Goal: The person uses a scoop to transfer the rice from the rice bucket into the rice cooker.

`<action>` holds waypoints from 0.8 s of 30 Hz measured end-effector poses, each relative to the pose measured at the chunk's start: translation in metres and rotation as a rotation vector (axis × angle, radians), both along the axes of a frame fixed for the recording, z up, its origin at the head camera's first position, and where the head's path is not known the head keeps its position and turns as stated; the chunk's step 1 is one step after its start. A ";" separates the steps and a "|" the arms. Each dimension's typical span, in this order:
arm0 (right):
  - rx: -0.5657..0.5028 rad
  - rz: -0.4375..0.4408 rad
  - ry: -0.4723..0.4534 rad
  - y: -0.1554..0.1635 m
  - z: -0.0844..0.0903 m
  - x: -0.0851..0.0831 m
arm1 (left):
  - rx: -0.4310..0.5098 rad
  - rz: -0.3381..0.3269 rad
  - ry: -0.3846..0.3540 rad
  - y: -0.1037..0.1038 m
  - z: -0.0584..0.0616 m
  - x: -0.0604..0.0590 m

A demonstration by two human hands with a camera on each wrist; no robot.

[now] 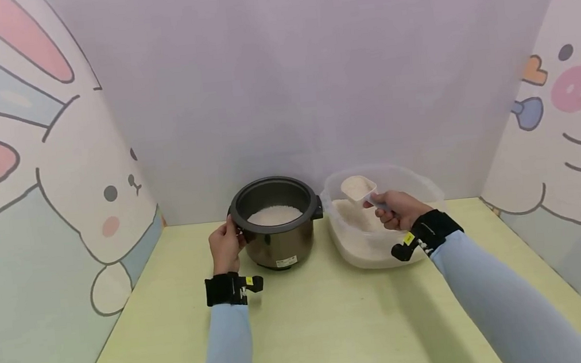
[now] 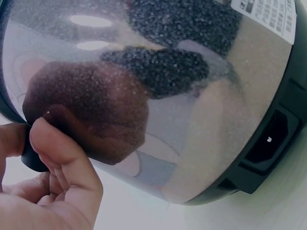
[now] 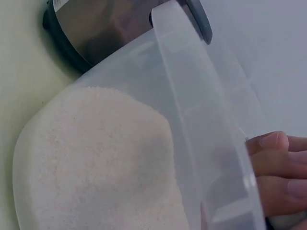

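Scooping rice, we judge the work partway done: our right hand (image 1: 394, 210) curls its fingers (image 3: 276, 158) round the handle of a white plastic scoop (image 1: 358, 187), heaped and raised over the clear plastic tub (image 1: 428, 192) of rice. A shallow mound already lies in the round dark metal cooker pot (image 1: 276, 223) on the yellow-green table (image 1: 333, 316). Our left hand (image 1: 225, 246) pinches the pot's black side handle (image 2: 29, 158). The pot's white label (image 2: 268, 17) is too blurred to read.

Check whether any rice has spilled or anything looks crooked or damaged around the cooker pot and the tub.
Nothing stands out. The rice cooker pot stands upright, steadied by the left hand. The right hand holds a full scoop level above the plastic tub. No rice shows on the table.
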State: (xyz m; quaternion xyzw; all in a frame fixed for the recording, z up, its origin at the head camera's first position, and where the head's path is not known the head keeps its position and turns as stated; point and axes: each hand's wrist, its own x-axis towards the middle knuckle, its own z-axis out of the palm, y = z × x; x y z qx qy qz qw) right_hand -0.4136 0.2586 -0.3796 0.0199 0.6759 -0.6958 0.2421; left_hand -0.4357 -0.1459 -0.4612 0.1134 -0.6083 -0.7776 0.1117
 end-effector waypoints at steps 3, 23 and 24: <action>-0.044 -0.035 -0.009 -0.002 0.005 0.002 | -0.001 0.001 -0.007 0.001 0.001 0.001; -0.230 -0.188 -0.032 -0.090 0.069 0.008 | -0.026 -0.001 -0.013 0.000 0.002 0.002; -0.223 -0.180 -0.028 -0.094 0.071 0.007 | -0.025 -0.003 -0.012 0.000 0.002 0.002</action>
